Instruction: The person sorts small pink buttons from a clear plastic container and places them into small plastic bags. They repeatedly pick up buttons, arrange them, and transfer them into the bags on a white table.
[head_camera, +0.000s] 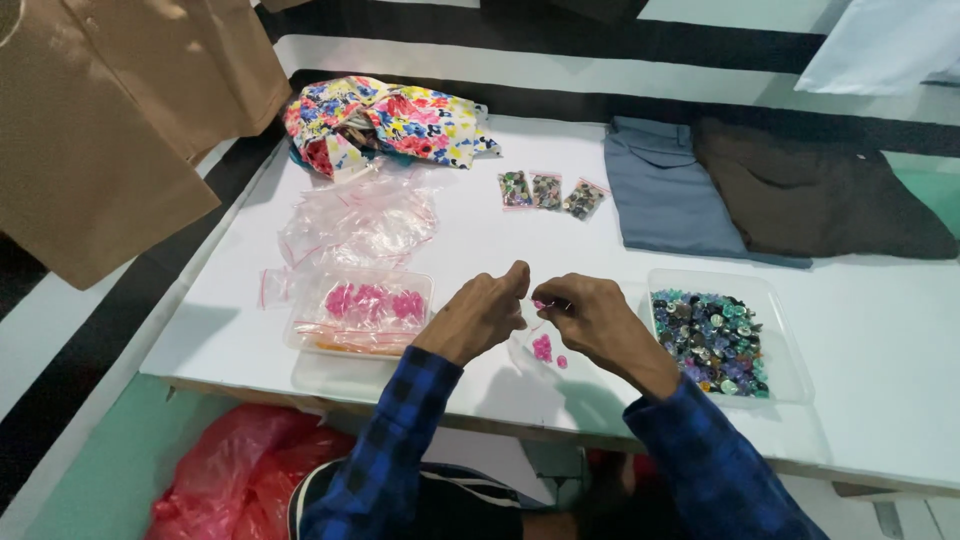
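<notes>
On the white worktop (480, 250), the left hand (480, 315) and right hand (590, 315) pinch a small clear bag (535, 335) holding pink buttons (543, 347); a tray of dark buttons (712, 342) lies at three o'clock.

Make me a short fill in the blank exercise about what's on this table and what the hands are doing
1. The tray left of the left hand holds buttons coloured ____.
2. Between the floral cloth and the folded blue garment lie ____ small filled bags.
3. The right hand is nearer the tray of ____ buttons.
4. Both hands pinch a small clear ____ above the table.

Missing words: pink; three; mixed dark and teal; bag
</notes>
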